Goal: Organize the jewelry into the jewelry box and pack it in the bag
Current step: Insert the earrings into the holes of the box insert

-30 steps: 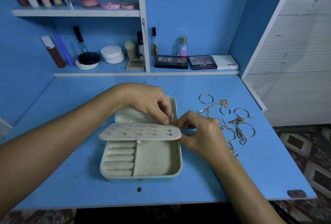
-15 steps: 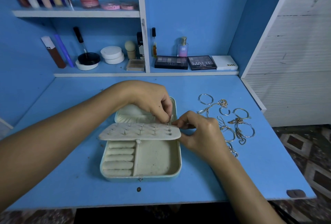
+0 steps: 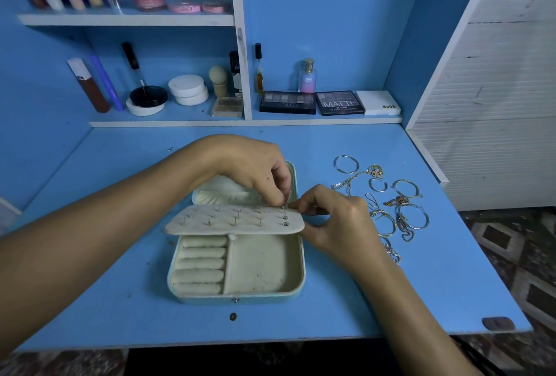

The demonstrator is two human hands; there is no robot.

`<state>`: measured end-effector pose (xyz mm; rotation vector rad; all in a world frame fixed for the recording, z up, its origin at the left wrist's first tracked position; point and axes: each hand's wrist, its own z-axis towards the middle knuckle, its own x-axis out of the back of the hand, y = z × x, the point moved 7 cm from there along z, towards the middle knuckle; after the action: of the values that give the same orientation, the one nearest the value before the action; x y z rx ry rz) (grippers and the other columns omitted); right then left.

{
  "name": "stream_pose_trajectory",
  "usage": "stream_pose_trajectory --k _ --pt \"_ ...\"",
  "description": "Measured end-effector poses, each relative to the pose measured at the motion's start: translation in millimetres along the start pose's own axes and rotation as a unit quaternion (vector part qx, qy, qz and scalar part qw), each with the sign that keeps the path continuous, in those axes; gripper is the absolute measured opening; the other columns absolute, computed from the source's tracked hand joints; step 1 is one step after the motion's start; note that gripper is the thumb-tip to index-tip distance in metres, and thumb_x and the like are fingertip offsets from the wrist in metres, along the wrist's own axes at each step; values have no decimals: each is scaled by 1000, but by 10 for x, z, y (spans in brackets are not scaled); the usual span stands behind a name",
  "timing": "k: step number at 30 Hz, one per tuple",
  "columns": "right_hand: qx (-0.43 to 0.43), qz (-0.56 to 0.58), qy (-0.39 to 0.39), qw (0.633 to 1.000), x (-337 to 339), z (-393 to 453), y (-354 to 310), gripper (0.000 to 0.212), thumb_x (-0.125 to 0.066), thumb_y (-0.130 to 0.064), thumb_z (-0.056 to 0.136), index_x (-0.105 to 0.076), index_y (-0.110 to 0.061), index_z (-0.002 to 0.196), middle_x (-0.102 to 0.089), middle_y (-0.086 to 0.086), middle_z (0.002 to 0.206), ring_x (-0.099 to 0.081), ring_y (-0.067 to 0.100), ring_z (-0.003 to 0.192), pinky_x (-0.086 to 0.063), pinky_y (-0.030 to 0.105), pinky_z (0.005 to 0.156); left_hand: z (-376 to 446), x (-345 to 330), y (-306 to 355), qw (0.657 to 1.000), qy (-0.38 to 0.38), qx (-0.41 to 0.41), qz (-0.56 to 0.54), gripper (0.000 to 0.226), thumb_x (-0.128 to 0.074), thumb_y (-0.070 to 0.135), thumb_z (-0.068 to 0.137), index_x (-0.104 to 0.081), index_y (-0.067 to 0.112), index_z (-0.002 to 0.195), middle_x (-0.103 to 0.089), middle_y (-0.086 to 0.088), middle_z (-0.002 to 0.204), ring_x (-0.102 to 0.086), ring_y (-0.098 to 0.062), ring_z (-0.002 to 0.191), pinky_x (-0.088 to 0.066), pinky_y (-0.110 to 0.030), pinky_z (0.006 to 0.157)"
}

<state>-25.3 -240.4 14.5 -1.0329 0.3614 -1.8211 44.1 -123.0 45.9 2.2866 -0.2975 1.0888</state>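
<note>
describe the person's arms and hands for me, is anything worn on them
Both forearms are bare up to the frame edge, so no sleeves show. The left hand and right hand carry no gloves, and I see no rings, bracelets or watch on the wrists. The fingers look bare; nails are too small to judge.
</note>
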Motion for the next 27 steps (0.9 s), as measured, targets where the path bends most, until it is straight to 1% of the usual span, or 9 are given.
stream_pose_trajectory --k 7,11,13,15,18,20,22,25,27 --pt "-6 -6 2 1000 -3 -5 4 18 -80 -13 72 -63 -13 77 -73 0 76 -67 12 67 -53 23 66 1 -11 -22 1000 2 9 -19 6 -73 22 83 -75 26 87 -64 27 66 -55 10 63 -42 -19 71" --pt "-13 7 1 1000 1 0 8 17 -77 -18 75 -61 -16 78 -72 -1 76 -68 14 68 -55 27 67 -4 -27 -107 998 6 6 -61 3 -73 25 86 -75 28 86 -69 20 72 -59 3 68 -45 -17 68" --pt "-17 18 -3 1000 2 0 -4 17 -74 -24 77 -58 -24 79 -72 -2 77 -69 15 69 -56 28 68 -36 -20 -198 995 22 3 -100 4 -72 22 88 -76 24 87 -73 11 79 -65 -2 75 -49 -17 71" --pt "-24 25 -5 999 7 4 -9 18 -73 -25 78 -55 -28 79 -73 -1 78 -70 15 70 -56 27 69 -98 7 -332 987 50 8 -153 7 -69 17 91 -76 17 89 -76 4 84 -70 -7 80 -52 -16 74" --pt "-49 27 -8 998 14 16 15 20 -80 -14 77 -61 -20 78 -72 -2 75 -70 10 67 -57 21 69 -238 83 -534 972 108 5 -211 11 -65 14 94 -76 13 92 -76 0 88 -69 -8 80 -54 -19 79" --pt "-100 35 -16 994 35 50 45 24 -85 -12 76 -62 -19 75 -71 -4 72 -68 5 67 -50 9 64 -349 140 -655 956 155 -5 -248 12 -65 15 94 -76 12 92 -76 -2 88 -68 -9 80 -55 -22 80" --pt "-143 33 -23 989 44 99 48 31 -88 -18 74 -58 -27 72 -72 -2 71 -66 2 68 -43 4 60 -470 186 -777 931 207 -14 -300 10 -68 15 92 -76 14 88 -75 -2 84 -67 -10 79 -54 -24 77" --pt "-178 33 -28 983 34 168 66 31 -89 -23 72 -58 -30 72 -70 -10 67 -63 -1 64 -43 6 61 -626 229 -970 879 291 -27 -376 14 -70 19 88 -78 22 77 -73 0 81 -65 -10 75 -51 -24 72" --pt "-205 39 -37 977 7 186 108 27 -87 -25 74 -61 -27 75 -70 -12 66 -63 1 64 -44 10 62 -714 208 -1098 839 347 -25 -418 23 -64 16 93 -78 24 76 -72 1 82 -63 -9 75 -47 -25 75"
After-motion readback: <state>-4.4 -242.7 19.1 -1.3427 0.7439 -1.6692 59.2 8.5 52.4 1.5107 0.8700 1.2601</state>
